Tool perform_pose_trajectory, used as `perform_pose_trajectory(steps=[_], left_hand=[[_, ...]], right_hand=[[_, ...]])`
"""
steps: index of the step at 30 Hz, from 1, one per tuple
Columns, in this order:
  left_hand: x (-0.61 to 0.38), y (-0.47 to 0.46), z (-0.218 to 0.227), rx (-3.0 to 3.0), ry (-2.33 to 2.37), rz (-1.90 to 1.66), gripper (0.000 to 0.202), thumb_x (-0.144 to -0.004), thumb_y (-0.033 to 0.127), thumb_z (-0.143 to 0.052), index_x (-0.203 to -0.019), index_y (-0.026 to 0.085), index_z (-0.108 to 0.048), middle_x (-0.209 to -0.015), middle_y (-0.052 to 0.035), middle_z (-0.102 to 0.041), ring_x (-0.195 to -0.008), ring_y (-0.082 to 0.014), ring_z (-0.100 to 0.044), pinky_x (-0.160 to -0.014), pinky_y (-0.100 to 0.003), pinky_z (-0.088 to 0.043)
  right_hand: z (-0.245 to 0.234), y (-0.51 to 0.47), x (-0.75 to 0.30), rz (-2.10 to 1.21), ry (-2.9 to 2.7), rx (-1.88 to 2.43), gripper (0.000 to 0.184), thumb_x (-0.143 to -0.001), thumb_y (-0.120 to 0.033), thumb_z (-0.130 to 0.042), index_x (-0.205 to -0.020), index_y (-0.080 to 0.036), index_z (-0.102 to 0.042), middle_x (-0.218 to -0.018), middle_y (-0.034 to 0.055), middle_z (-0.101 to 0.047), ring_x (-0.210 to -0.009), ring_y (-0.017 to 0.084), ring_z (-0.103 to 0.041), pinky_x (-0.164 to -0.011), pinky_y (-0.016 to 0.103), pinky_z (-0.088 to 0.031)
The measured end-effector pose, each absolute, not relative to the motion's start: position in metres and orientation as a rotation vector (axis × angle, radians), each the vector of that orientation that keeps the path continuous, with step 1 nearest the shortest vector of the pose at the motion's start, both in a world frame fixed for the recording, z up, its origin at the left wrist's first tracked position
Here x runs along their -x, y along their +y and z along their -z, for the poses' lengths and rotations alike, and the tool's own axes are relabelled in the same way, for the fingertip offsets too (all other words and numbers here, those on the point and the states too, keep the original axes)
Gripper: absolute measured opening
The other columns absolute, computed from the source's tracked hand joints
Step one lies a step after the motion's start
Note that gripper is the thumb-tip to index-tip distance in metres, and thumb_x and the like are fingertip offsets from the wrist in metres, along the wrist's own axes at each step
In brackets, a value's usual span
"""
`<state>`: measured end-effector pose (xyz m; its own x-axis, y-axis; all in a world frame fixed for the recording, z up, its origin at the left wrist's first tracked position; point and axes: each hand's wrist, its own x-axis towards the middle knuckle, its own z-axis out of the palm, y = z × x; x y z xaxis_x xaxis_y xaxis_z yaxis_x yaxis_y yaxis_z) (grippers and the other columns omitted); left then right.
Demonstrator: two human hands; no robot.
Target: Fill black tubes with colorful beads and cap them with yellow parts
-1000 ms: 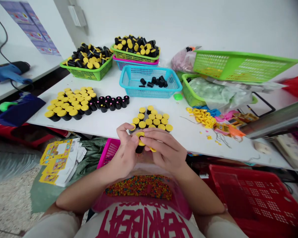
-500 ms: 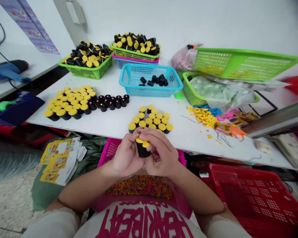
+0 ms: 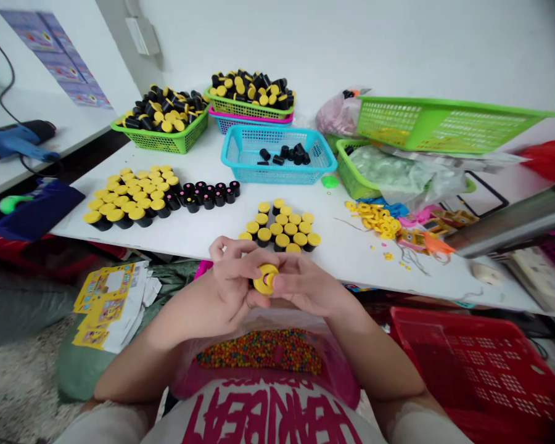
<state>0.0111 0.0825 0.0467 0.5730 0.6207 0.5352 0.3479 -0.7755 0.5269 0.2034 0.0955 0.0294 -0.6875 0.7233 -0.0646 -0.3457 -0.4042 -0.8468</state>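
Note:
Both my hands meet just below the table's front edge around one small black tube with a yellow cap (image 3: 265,279). My left hand (image 3: 229,288) wraps its fingers round the tube's body. My right hand (image 3: 305,285) pinches the yellow cap from the right. Right behind them on the white table (image 3: 203,228) stands a cluster of several capped tubes (image 3: 282,226). In my lap lies a clear bag of small coloured beads (image 3: 261,350).
A larger group of capped tubes (image 3: 129,196) and a row of uncapped black tubes (image 3: 208,193) stand at the left. Green baskets (image 3: 164,120) of tubes, a blue basket (image 3: 277,154), loose yellow rings (image 3: 374,217) and a red crate (image 3: 481,370) surround them.
My hands dropped slightly toward my lap and turned the tube, so its yellow cap now faces up at me instead of showing the black side.

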Motion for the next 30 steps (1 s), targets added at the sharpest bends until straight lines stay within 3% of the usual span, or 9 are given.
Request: perform_pose_trajectory(steps=[3, 8, 12, 14, 17, 20, 22, 26, 30], left_hand=[[-0.006, 0.085, -0.056, -2.461, 0.755, -0.918, 0.01, -0.088, 0.028, -0.059, -0.098, 0.027, -0.062, -0.114, -0.0048, -0.068, -0.106, -0.0263, -0.055, -0.092, -0.043, -0.037], [-0.004, 0.089, -0.054, -2.535, 0.681, -0.887, 0.006, -0.087, 0.028, -0.064, -0.083, 0.027, -0.067, -0.11, -0.0017, -0.071, -0.103, -0.0245, -0.061, -0.092, -0.041, -0.039], [-0.002, 0.088, -0.039, -2.436, 0.81, -1.031, 0.007, -0.088, 0.03, -0.061, -0.091, 0.028, -0.066, -0.105, -0.0041, -0.071, -0.091, -0.0236, -0.063, -0.084, -0.039, -0.046], [0.003, 0.089, -0.028, -2.334, 0.971, -1.097, 0.018, -0.085, 0.034, -0.064, -0.102, 0.027, -0.063, -0.106, -0.0074, -0.07, -0.093, -0.0248, -0.064, -0.086, -0.04, -0.049], [0.014, 0.097, -0.011, -2.083, 1.227, -1.087, 0.05, -0.083, 0.042, -0.066, -0.122, 0.022, -0.045, -0.112, -0.0129, -0.067, -0.099, -0.0263, -0.067, -0.088, -0.042, -0.051], [0.023, 0.11, 0.002, -1.828, 1.442, -0.921, 0.074, -0.082, 0.048, -0.065, -0.136, 0.021, -0.021, -0.115, -0.0154, -0.069, -0.095, -0.0261, -0.07, -0.086, -0.043, -0.053], [0.024, 0.118, 0.006, -1.755, 1.553, -0.809, 0.078, -0.081, 0.048, -0.064, -0.138, 0.022, -0.018, -0.114, -0.0157, -0.071, -0.094, -0.0273, -0.071, -0.089, -0.046, -0.051], [0.014, 0.132, 0.011, -1.757, 1.526, -0.728, 0.071, -0.084, 0.043, -0.06, -0.139, 0.022, -0.022, -0.119, -0.0184, -0.07, -0.099, -0.0291, -0.071, -0.096, -0.049, -0.047], [0.003, 0.142, 0.013, -1.762, 1.417, -0.761, 0.072, -0.083, 0.04, -0.062, -0.141, 0.022, -0.023, -0.13, -0.0235, -0.062, -0.116, -0.0321, -0.064, -0.102, -0.051, -0.042]], right_hand=[[-0.03, 0.098, -0.2, -2.192, -1.123, 0.595, 0.03, -0.063, -0.028, -0.086, -0.086, -0.016, -0.071, -0.08, -0.0004, -0.065, -0.071, 0.01, -0.062, -0.066, 0.022, -0.052], [-0.023, 0.099, -0.199, -2.051, -1.209, 0.756, 0.037, -0.06, -0.031, -0.087, -0.089, -0.016, -0.07, -0.08, 0.0002, -0.067, -0.069, 0.012, -0.062, -0.065, 0.025, -0.052], [-0.016, 0.098, -0.201, -1.972, -1.256, 0.844, 0.04, -0.062, -0.034, -0.086, -0.095, -0.017, -0.071, -0.086, 0.002, -0.071, -0.076, 0.012, -0.065, -0.072, 0.026, -0.053], [-0.017, 0.106, -0.21, -1.905, -1.352, 0.837, 0.056, -0.061, -0.033, -0.087, -0.111, -0.018, -0.068, -0.096, 0.0039, -0.072, -0.08, 0.013, -0.067, -0.076, 0.028, -0.054], [-0.023, 0.14, -0.244, -1.566, -1.593, 0.924, 0.062, -0.071, -0.041, -0.078, -0.126, -0.018, -0.061, -0.104, 0.0084, -0.072, -0.081, 0.016, -0.068, -0.074, 0.03, -0.055], [-0.025, 0.192, -0.297, -0.672, -1.774, 1.54, 0.039, -0.091, -0.039, -0.056, -0.119, -0.014, -0.065, -0.109, 0.0134, -0.071, -0.089, 0.018, -0.067, -0.083, 0.033, -0.052], [-0.02, 0.223, -0.332, -0.115, -1.894, 1.999, 0.035, -0.095, -0.029, -0.049, -0.121, -0.013, -0.065, -0.121, 0.016, -0.067, -0.105, 0.021, -0.063, -0.097, 0.035, -0.044], [0.001, 0.257, -0.373, -0.034, -1.887, 2.223, 0.034, -0.085, -0.016, -0.056, -0.111, 0.002, -0.068, -0.112, 0.03, -0.066, -0.116, 0.034, -0.058, -0.099, 0.041, -0.04], [0.013, 0.261, -0.379, -0.038, -1.919, 2.255, 0.032, -0.079, -0.012, -0.058, -0.107, -0.001, -0.07, -0.1, 0.0271, -0.069, -0.109, 0.036, -0.06, -0.089, 0.041, -0.045]])
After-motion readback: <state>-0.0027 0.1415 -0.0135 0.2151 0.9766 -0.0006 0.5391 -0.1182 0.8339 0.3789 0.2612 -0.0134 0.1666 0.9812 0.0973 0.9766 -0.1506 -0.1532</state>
